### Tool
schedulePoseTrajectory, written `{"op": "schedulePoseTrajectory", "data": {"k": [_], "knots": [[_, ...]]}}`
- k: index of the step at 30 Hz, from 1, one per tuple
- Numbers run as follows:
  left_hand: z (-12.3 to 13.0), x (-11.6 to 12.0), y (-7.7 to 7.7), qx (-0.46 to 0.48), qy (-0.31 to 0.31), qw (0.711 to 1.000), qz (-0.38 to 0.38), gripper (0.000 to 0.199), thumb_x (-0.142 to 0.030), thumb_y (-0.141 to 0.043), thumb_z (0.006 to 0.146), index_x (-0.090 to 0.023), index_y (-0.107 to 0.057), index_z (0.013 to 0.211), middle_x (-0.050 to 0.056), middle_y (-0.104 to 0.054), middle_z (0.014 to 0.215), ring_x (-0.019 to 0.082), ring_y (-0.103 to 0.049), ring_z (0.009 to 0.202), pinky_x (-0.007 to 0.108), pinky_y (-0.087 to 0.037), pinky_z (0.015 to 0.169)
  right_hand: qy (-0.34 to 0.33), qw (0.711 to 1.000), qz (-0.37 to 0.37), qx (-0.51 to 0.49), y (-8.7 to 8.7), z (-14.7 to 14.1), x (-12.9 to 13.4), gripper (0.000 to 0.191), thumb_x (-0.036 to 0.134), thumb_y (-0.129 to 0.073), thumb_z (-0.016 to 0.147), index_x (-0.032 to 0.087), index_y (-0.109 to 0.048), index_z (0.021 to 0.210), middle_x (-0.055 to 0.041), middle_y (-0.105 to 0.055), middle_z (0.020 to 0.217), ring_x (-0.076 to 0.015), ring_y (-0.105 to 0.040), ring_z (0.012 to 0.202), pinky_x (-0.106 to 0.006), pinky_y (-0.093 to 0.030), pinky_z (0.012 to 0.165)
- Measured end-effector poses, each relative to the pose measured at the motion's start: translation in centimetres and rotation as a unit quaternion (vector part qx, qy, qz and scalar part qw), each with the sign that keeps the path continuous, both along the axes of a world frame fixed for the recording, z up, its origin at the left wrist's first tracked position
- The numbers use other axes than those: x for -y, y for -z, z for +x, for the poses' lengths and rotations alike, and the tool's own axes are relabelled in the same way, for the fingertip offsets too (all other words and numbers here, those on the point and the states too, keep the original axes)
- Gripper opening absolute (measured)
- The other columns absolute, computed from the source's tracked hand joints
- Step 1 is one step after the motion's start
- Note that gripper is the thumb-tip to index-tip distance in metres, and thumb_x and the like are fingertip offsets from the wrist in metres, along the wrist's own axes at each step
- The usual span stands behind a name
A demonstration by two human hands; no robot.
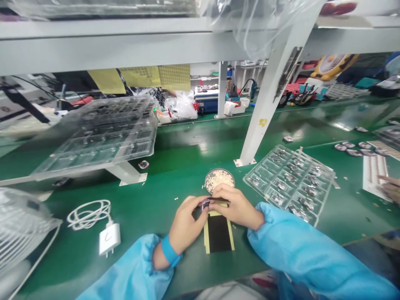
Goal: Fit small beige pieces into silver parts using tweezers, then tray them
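Fingers, left hand: thumb and fingertips of the left hand pinched on a small purple-edged unit.
Fingers, right hand: the right hand has its thumb and fingers drawn in at the unit's right side; can't tell if clamped on it or just pressing. Dark thin piece there too, too small to identify.
Progress: one unit in hand, looks mid-handling, not yet set down. Tray pockets hold many small parts; can't tell if those are finished or waiting. What's left on this unit: not readable, fingers cover most of it.
Unit vs fingers: between both sets of fingertips, touching the left ones, raised over the far end of the black pad.
Black pad: yellow-edged, on the green table, near side of the hands.
Round dish: pale bits inside, just beyond the hands.
Clear tray: right of the right hand, pockets loaded with small parts.
White charger: left of the left hand, well apart.
Co-worker's hand: far right edge, partly cut off.
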State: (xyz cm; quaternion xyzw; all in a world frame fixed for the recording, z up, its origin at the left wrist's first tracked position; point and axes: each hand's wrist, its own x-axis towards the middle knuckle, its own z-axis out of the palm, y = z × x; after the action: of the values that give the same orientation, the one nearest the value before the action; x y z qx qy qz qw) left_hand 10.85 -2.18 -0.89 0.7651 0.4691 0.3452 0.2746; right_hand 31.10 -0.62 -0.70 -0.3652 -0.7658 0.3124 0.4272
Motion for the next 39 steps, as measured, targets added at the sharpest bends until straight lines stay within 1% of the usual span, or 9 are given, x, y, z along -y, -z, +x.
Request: {"op": "schedulePoseTrajectory", "data": {"k": [12, 15, 20, 24, 27, 29, 33, 37, 39], "knots": [[-0.1, -0.1, -0.1, -0.031, 0.005, 1.000, -0.004, 0.027, -0.024, -0.056, 0.092, -0.024, -0.068, 0.116, 0.005, -0.069, 0.100, 0.020, -0.063, 0.089, 0.032, -0.050, 0.081, -0.014, 0.999, -0.008, 0.030, -0.2, 0.3, 0.0, 0.010, 0.027, -0.064, 0.092, 0.022, -0.070, 0.099, -0.0065, -0.065, 0.100, -0.0195, -0.063, 0.094, -0.032, -0.051, 0.084], [-0.6, -1.0, 0.4, -0.035, -0.029, 0.999, -0.016, 0.027, -0.027, -0.055, 0.092, -0.023, -0.066, 0.117, 0.003, -0.069, 0.093, 0.019, -0.063, 0.082, 0.031, -0.049, 0.075, 0.042, 0.999, 0.004, 0.027, -0.4, 1.2, -0.9, 0.011, 0.029, -0.062, 0.094, 0.021, -0.068, 0.098, -0.0066, -0.066, 0.099, -0.0214, -0.062, 0.098, -0.034, -0.050, 0.088], [-2.2, -6.0, -0.7, -0.081, -0.090, 0.993, 0.015, 0.027, -0.028, -0.055, 0.092, -0.020, -0.063, 0.117, 0.003, -0.069, 0.084, 0.020, -0.063, 0.081, 0.030, -0.047, 0.076, 0.156, 0.979, 0.012, 0.133, -0.5, 3.5, -2.7, 0.020, 0.027, -0.053, 0.097, 0.021, -0.069, 0.107, -0.0072, -0.066, 0.102, -0.0221, -0.062, 0.096, -0.036, -0.047, 0.088], [-2.2, -11.6, -2.6, -0.161, -0.149, 0.975, 0.013, 0.030, -0.025, -0.054, 0.093, -0.014, -0.065, 0.119, 0.010, -0.071, 0.090, 0.023, -0.063, 0.088, 0.034, -0.046, 0.083, 0.161, 0.976, 0.006, 0.148, 0.1, 4.3, -3.2, 0.018, 0.033, -0.058, 0.093, 0.019, -0.071, 0.097, -0.0060, -0.067, 0.094, -0.0208, -0.063, 0.086, -0.033, -0.048, 0.080], [-1.9, -13.5, -3.0, -0.191, -0.194, 0.962, -0.003, 0.040, -0.029, -0.055, 0.094, -0.007, -0.061, 0.126, 0.022, -0.067, 0.114, 0.032, -0.059, 0.111, 0.042, -0.043, 0.094, 0.155, 0.977, 0.010, 0.148, 0.7, 4.3, -3.2, 0.023, 0.039, -0.059, 0.092, 0.019, -0.070, 0.093, -0.0061, -0.068, 0.090, -0.0212, -0.063, 0.083, -0.033, -0.048, 0.076], [-1.9, -13.1, -2.7, -0.204, -0.213, 0.956, -0.005, 0.052, -0.033, -0.059, 0.092, -0.004, -0.054, 0.135, 0.028, -0.057, 0.132, 0.037, -0.051, 0.125, 0.047, -0.041, 0.099, 0.159, 0.978, 0.014, 0.133, 0.8, 4.1, -3.3, 0.027, 0.042, -0.057, 0.093, 0.019, -0.069, 0.089, -0.0066, -0.068, 0.090, -0.0218, -0.064, 0.084, -0.033, -0.048, 0.076], [-2.5, -8.4, -3.0, -0.213, -0.162, 0.963, 0.001, 0.058, -0.044, -0.065, 0.087, -0.016, -0.056, 0.137, 0.017, -0.053, 0.144, 0.032, -0.047, 0.133, 0.043, -0.041, 0.107, 0.165, 0.981, 0.030, 0.095, -0.1, 4.0, -2.6, 0.027, 0.045, -0.058, 0.093, 0.021, -0.068, 0.087, -0.0048, -0.069, 0.092, -0.0214, -0.064, 0.086, -0.032, -0.048, 0.079], [-4.7, -2.5, -6.4, -0.150, -0.046, 0.988, -0.008, 0.039, -0.043, -0.063, 0.088, -0.021, -0.070, 0.119, 0.007, -0.071, 0.122, 0.023, -0.063, 0.115, 0.033, -0.046, 0.104, 0.182, 0.980, 0.015, 0.084, -0.4, 5.3, -0.3, 0.027, 0.047, -0.058, 0.092, 0.022, -0.065, 0.083, -0.0031, -0.069, 0.090, -0.0205, -0.065, 0.082, -0.030, -0.049, 0.076], [-6.4, -1.2, -9.0, -0.108, -0.039, 0.993, -0.015, 0.031, -0.042, -0.057, 0.092, -0.024, -0.074, 0.110, 0.002, -0.075, 0.113, 0.020, -0.068, 0.106, 0.031, -0.049, 0.099, 0.182, 0.979, 0.017, 0.089, 0.7, 6.5, 1.0, 0.027, 0.047, -0.059, 0.091, 0.022, -0.067, 0.086, -0.0041, -0.070, 0.095, -0.0221, -0.066, 0.086, -0.031, -0.051, 0.079]]}}
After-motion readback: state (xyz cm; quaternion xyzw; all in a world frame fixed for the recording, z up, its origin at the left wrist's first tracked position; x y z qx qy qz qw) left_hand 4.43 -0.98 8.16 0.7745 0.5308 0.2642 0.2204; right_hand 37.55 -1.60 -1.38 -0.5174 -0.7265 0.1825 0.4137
